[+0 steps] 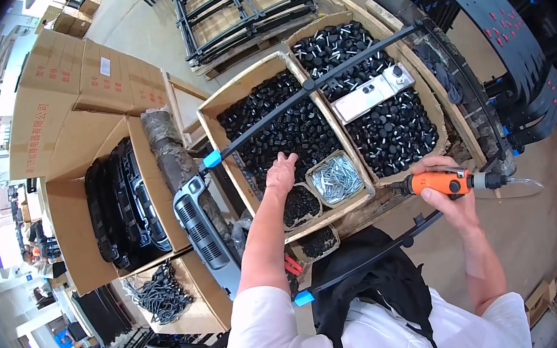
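My right hand (452,203) is closed round an orange air screwdriver (441,184), held level above the right front of the bins. My left hand (281,176) reaches over the near part of a cardboard bin (207,123) of small black caps (266,124). Its fingers look slightly apart, and I see nothing held in them. Just below it are a small box of tiny black screws (300,204) and a box of silver bolts (335,178). A black metal frame (272,117) with blue corner pieces stretches across the bins and my lap.
A second bin holds black knobs (394,130), with a white metal fixture (372,93) on top. At left stand a grey plastic cover (201,231) and a carton (74,218) of black parts. Curved black panels (509,31) stand at right. Stacked frames (246,9) lie beyond.
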Available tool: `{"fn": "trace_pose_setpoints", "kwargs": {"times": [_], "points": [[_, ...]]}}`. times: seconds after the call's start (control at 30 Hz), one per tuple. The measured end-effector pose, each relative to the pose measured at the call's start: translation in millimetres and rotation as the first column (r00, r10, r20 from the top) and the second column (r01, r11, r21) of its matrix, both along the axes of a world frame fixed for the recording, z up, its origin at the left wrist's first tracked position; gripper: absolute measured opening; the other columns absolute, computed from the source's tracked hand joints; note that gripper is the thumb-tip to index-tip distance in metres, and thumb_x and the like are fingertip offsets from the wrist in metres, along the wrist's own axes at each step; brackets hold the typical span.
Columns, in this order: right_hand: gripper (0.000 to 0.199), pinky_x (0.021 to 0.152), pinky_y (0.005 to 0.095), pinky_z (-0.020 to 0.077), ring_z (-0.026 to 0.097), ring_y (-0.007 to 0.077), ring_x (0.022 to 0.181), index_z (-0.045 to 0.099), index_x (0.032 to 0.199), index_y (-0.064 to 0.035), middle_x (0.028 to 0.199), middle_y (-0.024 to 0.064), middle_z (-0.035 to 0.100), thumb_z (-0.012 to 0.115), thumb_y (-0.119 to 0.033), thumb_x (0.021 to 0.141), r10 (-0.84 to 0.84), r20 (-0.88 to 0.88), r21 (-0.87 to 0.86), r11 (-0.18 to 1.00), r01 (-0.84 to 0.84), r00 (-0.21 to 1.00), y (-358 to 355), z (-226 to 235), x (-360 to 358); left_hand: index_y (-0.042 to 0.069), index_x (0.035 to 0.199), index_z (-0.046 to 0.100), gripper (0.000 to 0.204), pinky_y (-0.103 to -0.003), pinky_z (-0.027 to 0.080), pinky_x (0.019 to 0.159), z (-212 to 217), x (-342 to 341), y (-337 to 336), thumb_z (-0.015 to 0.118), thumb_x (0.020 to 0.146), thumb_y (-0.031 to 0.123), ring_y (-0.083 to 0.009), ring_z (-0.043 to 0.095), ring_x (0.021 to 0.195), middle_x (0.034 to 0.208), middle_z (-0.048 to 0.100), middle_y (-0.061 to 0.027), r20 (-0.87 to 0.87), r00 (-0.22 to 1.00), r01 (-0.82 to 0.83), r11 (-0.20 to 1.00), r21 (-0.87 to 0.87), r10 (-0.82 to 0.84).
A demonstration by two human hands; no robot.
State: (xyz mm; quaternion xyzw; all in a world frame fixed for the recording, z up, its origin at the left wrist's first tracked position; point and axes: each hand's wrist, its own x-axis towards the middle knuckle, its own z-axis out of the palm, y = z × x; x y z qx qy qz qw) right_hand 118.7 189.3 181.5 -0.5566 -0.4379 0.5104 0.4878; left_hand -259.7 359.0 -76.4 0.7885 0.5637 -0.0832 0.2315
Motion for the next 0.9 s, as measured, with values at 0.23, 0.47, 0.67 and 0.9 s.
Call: {"fn": "trace_pose_setpoints", "kwargs": {"times": [0.23, 0.47, 0.67, 0.9], "points": [[0.052, 0.103, 0.0371, 0.0555, 0.067, 0.0205, 0.117, 0.059, 0.137, -0.0033, 0.127, 0.0137, 0.071, 0.079, -0.005, 0.089, 0.077, -0.077, -0.047, 0.996, -0.081, 0.994, 40.0, -27.7, -38.1, 0.011, 0.124, 0.063, 0.026, -0.046, 0.059, 0.087, 2.1, -12.2, -4.5, 0.061, 0.098, 0.010, -0.0351, 0.072, 0.102, 0.120, 0.066, -0.0187, 0.442, 0.832, -0.446, 0.878, 0.174, 0.335], [0.055, 0.100, 0.0339, 0.0547, 0.067, 0.0175, 0.111, 0.060, 0.139, -0.0050, 0.123, 0.0098, 0.071, 0.081, -0.005, 0.087, 0.135, -0.246, -0.059, 0.986, -0.154, 0.960, 110.2, -126.9, -143.8, 0.007, 0.146, 0.051, 0.041, -0.037, 0.061, 0.073, 109.8, -21.5, -121.3, 0.059, 0.107, 0.020, -0.0208, 0.069, 0.089, 0.114, 0.068, -0.0094, 0.456, -0.547, -0.032, 0.527, -0.849, 0.702], [0.040, 0.087, 0.0366, 0.0576, 0.068, 0.0169, 0.099, 0.062, 0.123, -0.0061, 0.112, 0.0066, 0.070, 0.078, -0.014, 0.087, 0.052, -0.034, -0.227, 0.972, -0.059, 0.998, 173.5, -270.9, -181.6, 0.009, 0.139, 0.058, 0.034, -0.035, 0.057, 0.076, 143.5, -22.2, -249.1, 0.049, 0.114, 0.030, -0.0186, 0.068, 0.089, 0.110, 0.070, -0.0051, 0.253, -0.687, 0.054, 0.395, -0.917, 0.681], [0.029, 0.080, 0.0468, 0.0615, 0.077, 0.0333, 0.086, 0.074, 0.109, -0.0059, 0.107, 0.0217, 0.076, 0.069, -0.023, 0.087, 0.706, 0.657, -0.469, 0.658, -0.589, 0.264, 140.5, -207.6, -161.6, 0.009, 0.138, 0.061, 0.033, -0.031, 0.051, 0.071, 121.8, -29.5, -324.1, 0.048, 0.115, 0.029, -0.0139, 0.062, 0.084, 0.102, 0.066, -0.0014, 0.380, -0.754, -0.310, 0.220, -0.925, 0.536]]}}
